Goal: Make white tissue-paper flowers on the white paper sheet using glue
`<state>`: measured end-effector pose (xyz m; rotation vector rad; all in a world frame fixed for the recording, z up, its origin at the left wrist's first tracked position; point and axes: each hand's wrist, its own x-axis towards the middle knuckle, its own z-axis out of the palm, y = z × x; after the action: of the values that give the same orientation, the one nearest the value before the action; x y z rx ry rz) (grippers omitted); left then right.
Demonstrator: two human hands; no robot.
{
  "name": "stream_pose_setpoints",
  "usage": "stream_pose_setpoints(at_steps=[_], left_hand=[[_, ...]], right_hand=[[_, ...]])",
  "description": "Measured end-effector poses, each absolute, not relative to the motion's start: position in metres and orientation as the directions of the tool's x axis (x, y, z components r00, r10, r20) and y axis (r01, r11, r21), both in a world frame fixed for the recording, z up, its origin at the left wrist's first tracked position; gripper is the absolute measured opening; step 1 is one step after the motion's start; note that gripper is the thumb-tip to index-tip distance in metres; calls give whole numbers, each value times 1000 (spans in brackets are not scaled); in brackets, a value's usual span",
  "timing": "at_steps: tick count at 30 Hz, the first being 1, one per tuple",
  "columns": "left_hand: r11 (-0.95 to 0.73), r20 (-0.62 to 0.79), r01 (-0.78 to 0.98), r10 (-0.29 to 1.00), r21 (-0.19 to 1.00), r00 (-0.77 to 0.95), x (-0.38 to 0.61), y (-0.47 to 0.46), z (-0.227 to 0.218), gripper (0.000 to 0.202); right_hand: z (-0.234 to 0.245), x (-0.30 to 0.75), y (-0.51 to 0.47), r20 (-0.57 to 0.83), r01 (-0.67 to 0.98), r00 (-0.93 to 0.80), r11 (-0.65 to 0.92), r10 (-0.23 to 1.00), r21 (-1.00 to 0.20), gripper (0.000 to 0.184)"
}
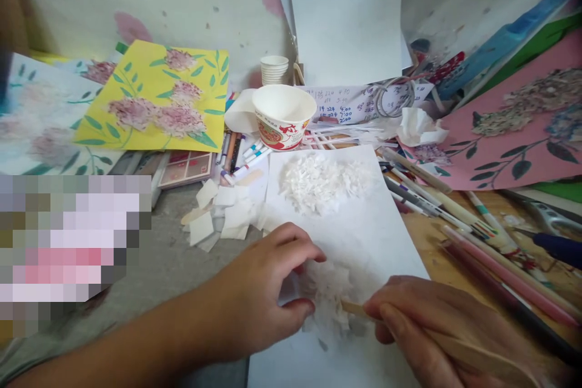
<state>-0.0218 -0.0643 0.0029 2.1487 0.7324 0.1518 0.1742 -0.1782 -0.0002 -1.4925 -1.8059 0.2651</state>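
Observation:
A white sheet of paper (391,242) lies before me, with a mound of white paper shreds (313,185) glued or heaped on its far part. Nearer to me is a second, smaller cluster of thin white paper bits (330,291), blurred at its edges. My left hand (273,285) curves around that cluster's left side, thumb and fingers apart, holding nothing that I can see. In my right hand (422,321) is a flat wooden stick (357,309), gripped between thumb and fingers. Its tip touches the cluster.
Cut white paper squares (236,218) lie left of the sheet. A paper bowl (284,115) and stacked paper cups (274,70) stand behind. Brushes and pens (504,273) crowd the right, near scissors (555,218). Yellow (150,85) and pink flower pictures (513,139) flank the table.

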Motion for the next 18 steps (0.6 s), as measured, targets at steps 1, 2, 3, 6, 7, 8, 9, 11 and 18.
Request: stream_pose_setpoints(at_steps=[1, 2, 3, 6, 7, 8, 9, 11, 18], left_hand=[[-490, -141, 446, 541, 749, 829, -22, -64, 3, 45], [-504, -140, 442, 528, 742, 838, -23, -63, 3, 44], [-520, -138, 437, 515, 734, 846, -23, -63, 3, 44], [-551, -138, 428, 490, 716, 861, -22, -63, 4, 44], [-552, -141, 433, 492, 712, 859, -22, -63, 4, 43], [-551, -142, 438, 497, 710, 856, -21, -63, 4, 42], [-549, -142, 445, 506, 708, 851, -21, -63, 4, 41], [-545, -139, 456, 523, 704, 841, -21, -63, 3, 39], [-530, -118, 444, 538, 723, 835, -21, -64, 1, 30]], right_hand=[[0, 177, -178, 383, 716, -38, 292, 923, -634, 34], [-1, 179, -178, 332, 675, -50, 277, 942, -683, 32], [-2, 182, -179, 264, 629, -44, 232, 963, -742, 30], [-13, 189, -184, 65, 385, 94, 24, 993, -923, 28], [-17, 190, -186, 17, 263, 161, -26, 987, -965, 29], [-22, 191, -188, -24, 133, 223, -55, 974, -990, 29], [-26, 191, -189, -51, 9, 275, -55, 960, -998, 29], [-29, 192, -191, -53, -156, 363, 5, 930, -988, 26], [-22, 195, -183, 58, 10, 362, 58, 930, -998, 21]])
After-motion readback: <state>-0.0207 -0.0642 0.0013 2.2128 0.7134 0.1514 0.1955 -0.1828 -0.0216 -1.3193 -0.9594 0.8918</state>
